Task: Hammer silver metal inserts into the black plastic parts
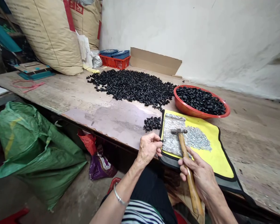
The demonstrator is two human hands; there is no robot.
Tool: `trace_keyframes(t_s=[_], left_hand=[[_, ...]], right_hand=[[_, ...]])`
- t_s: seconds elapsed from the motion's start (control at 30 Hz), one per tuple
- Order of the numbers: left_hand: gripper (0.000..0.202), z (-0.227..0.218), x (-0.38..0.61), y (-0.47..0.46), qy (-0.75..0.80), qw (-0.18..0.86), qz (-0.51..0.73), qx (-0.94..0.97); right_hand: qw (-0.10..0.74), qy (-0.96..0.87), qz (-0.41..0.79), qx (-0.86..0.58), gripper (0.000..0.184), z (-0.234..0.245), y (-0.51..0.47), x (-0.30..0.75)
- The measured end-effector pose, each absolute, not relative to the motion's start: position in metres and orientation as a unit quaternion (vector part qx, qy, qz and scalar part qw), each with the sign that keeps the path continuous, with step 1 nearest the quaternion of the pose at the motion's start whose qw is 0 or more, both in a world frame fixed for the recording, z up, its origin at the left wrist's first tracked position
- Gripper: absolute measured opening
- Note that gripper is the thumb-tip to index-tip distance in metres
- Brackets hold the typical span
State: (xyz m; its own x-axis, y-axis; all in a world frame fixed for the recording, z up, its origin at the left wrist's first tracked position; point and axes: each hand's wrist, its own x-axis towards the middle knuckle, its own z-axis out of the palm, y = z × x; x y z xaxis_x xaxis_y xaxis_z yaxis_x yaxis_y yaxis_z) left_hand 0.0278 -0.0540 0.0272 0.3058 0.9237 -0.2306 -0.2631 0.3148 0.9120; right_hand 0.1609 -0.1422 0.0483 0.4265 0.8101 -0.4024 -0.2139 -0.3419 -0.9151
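My left hand (148, 147) is pinched shut on a small black part (163, 141) at the left edge of a grey metal plate (174, 137). The plate lies on a yellow mat (216, 157) with a black border. My right hand (200, 174) grips the wooden handle of a small hammer (180, 132), whose metal head rests on the plate. A heap of small silver nails (198, 138) lies on the mat right of the hammer. A small cluster of black parts (152, 123) sits just left of the mat.
A red bowl (185, 107) full of black parts stands behind the mat. A big spread of black parts (134, 85) covers the wooden bench farther back. Tan sacks (49, 34), a red basket (115, 62) and cardboard (154, 60) line the back. A green sack (35, 149) lies on the floor.
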Motion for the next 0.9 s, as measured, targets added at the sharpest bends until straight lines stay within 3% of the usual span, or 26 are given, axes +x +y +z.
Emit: trace_keyframes(t_s=[0.07, 0.2, 0.33, 0.4, 0.53, 0.6, 0.73, 0.9], left_hand=[[0.008, 0.034, 0.021, -0.063, 0.407, 0.703, 0.417, 0.407], [0.009, 0.04, 0.013, -0.075, 0.384, 0.708, 0.425, 0.412], [0.011, 0.042, 0.013, -0.079, 0.376, 0.717, 0.419, 0.411], [0.013, 0.043, 0.015, -0.08, 0.373, 0.725, 0.411, 0.407], [0.014, 0.042, 0.016, -0.081, 0.37, 0.734, 0.395, 0.409], [0.015, 0.04, 0.015, -0.082, 0.359, 0.742, 0.395, 0.406], [0.015, 0.038, 0.012, -0.08, 0.354, 0.747, 0.391, 0.404], [0.011, 0.04, 0.014, -0.079, 0.392, 0.726, 0.359, 0.435]], right_hand=[[0.479, -0.263, 0.459, -0.7, 0.078, 0.045, -0.141, 0.163], [0.35, -0.414, 0.301, -0.784, 0.045, 0.045, -0.149, 0.173], [0.363, -0.47, 0.179, -0.785, 0.025, 0.059, -0.154, 0.168], [0.377, -0.474, 0.213, -0.766, 0.029, 0.065, -0.15, 0.159], [0.437, -0.376, 0.481, -0.661, 0.034, 0.067, -0.138, 0.143], [0.485, -0.316, 0.537, -0.613, 0.032, 0.066, -0.135, 0.139], [0.523, -0.259, 0.566, -0.582, 0.031, 0.066, -0.131, 0.137], [0.491, -0.302, 0.525, -0.626, 0.032, 0.065, -0.123, 0.136]])
